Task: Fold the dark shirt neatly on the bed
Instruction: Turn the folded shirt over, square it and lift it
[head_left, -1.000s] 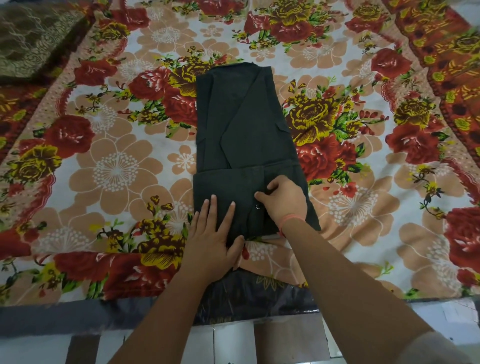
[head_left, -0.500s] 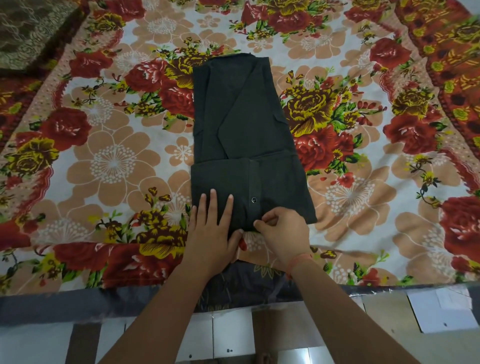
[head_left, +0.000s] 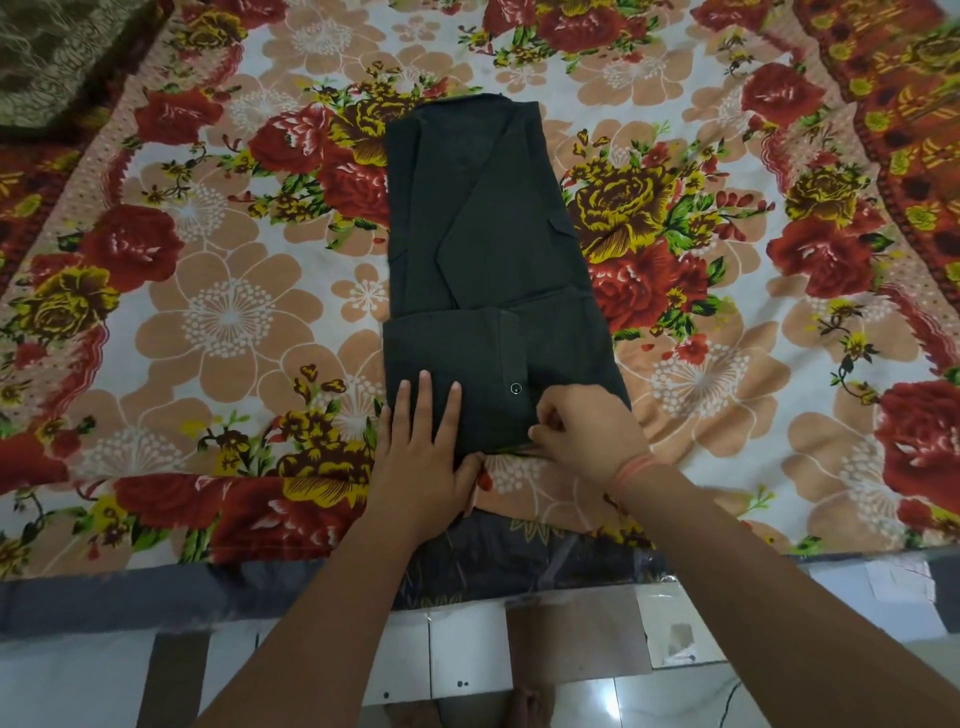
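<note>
Head view: the dark shirt (head_left: 483, 234) lies on the floral bedsheet (head_left: 218, 322), folded into a long narrow rectangle that runs straight away from both hands. Its near end is turned back over itself as a shorter flap, and both hands are at that flap.

The left hand (head_left: 423, 457) lies flat on the flap's near left corner, fingers straight and slightly spread, pressing the cloth down with nothing gripped. The right hand (head_left: 587, 436) is just beside it, at the flap's near edge; its fingers are curled and pinch the shirt's hem. A thin orange band (head_left: 636, 467) circles the right wrist.

A small round button (head_left: 515, 388) shows on the flap, just beyond the right hand's knuckles and between the two hands. The rest of the shirt stretches beyond the fingertips, with a diagonal fold line crossing it.

Far beyond the left hand, at the top left corner, sits a dark olive patterned cloth (head_left: 57, 52). Below both wrists, at the bed's near edge, a dark patterned material (head_left: 519, 561) shows under the sheet, and under the forearms is a pale tiled floor (head_left: 571, 696).
</note>
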